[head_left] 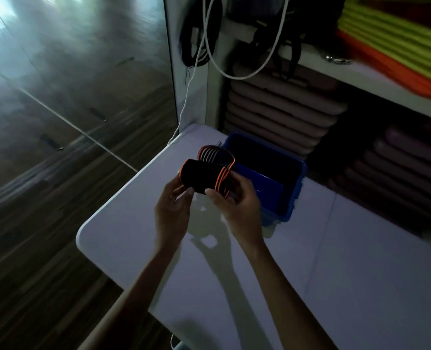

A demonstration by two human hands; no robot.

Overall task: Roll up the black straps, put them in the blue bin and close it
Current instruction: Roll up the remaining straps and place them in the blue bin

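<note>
A black strap [198,176] with orange edges and stripes is held above the white table [360,261], partly rolled, its free end arching up behind. My left hand [172,207] pinches the strap's left end. My right hand [237,202] grips the striped right part. Just beyond my right hand stands the open blue bin [295,198]; its inside is dark and I cannot tell what lies in it. A blue panel, maybe the lid [258,181], leans inside the bin.
A white shelf unit behind the table holds stacked pinkish mats [282,109] and orange and yellow-green mats [396,46]. A white cord [191,79] and black straps [191,41] hang from it. Wooden floor lies to the left of the table edge.
</note>
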